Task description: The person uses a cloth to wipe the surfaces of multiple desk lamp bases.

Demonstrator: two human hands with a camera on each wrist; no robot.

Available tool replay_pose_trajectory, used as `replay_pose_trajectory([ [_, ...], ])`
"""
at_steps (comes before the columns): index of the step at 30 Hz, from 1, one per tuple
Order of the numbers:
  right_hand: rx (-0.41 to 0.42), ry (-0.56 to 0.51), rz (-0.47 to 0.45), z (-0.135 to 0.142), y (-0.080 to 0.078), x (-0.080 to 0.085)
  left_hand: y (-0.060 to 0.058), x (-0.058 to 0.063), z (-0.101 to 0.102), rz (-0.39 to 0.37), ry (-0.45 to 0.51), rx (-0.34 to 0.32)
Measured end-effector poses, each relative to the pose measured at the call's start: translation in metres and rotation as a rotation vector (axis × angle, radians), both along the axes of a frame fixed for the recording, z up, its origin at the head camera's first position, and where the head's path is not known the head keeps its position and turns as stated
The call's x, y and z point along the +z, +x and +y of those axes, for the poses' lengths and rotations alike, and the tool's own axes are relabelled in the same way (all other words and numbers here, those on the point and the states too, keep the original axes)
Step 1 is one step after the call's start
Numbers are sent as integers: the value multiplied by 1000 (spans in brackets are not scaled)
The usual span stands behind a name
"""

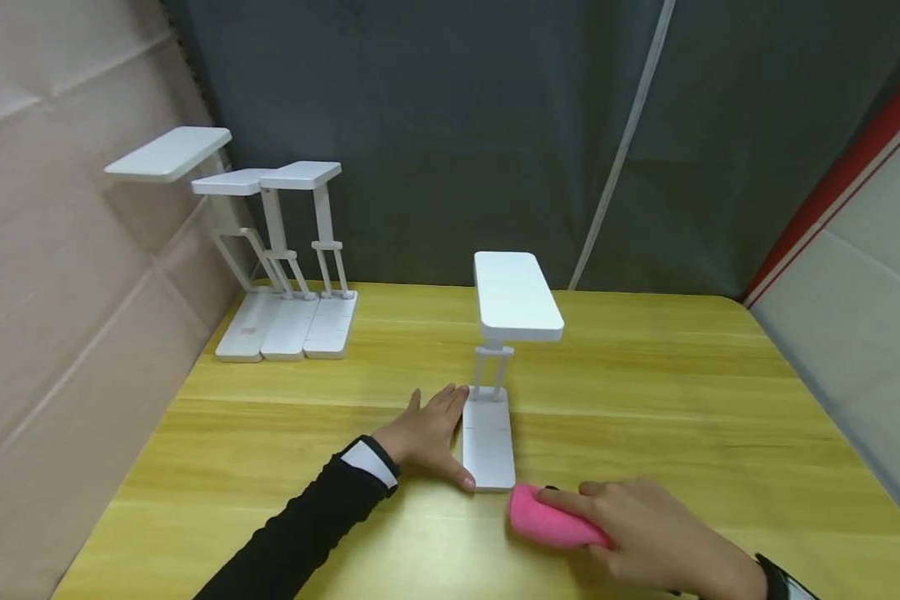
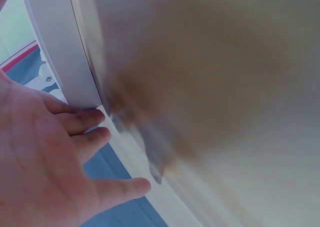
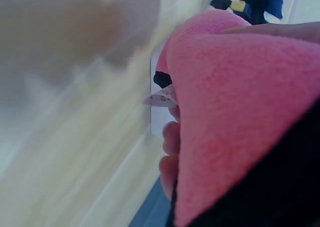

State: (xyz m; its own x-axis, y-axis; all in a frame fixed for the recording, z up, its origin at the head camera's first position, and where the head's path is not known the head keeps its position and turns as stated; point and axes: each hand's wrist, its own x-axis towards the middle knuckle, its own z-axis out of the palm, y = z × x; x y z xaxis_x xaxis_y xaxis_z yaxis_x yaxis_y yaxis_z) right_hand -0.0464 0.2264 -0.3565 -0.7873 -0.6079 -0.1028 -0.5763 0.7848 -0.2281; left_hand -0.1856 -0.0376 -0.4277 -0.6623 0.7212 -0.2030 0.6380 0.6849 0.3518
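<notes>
Lamp (image 1: 519, 298), smooth white, slab-headed, stands out from the far edge of the wood-grain table (image 1: 645, 400), left hand (image 1: 427, 435) spread against its base (image 1: 488, 442), right hand (image 1: 648, 529) gripping fuzzy pink plush (image 1: 551, 521), tag (image 3: 164, 98) print illegible; three similar lamps (image 1: 289, 331) at far left corner.

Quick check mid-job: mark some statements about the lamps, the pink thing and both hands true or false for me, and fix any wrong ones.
1. The near lamp stands apart from the other lamps. True.
2. The right hand holds a pink fuzzy item. True.
3. Five lamps stand at the far left of the table. False: three lamps stand there on the table.
4. The left hand is on the near lamp's head. False: the left hand is down at the left edge of its base.
5. The bases of the three lamps sit side by side. True.
</notes>
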Motion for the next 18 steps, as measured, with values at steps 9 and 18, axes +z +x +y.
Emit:
replay_pose_trajectory([
  [9, -74, -31, -232, 6, 2, -9, -31, -4, 44, -34, -17, 4],
  [18, -93, -30, -325, 8, 3, -15, -58, 0, 92, -70, -24, -2],
])
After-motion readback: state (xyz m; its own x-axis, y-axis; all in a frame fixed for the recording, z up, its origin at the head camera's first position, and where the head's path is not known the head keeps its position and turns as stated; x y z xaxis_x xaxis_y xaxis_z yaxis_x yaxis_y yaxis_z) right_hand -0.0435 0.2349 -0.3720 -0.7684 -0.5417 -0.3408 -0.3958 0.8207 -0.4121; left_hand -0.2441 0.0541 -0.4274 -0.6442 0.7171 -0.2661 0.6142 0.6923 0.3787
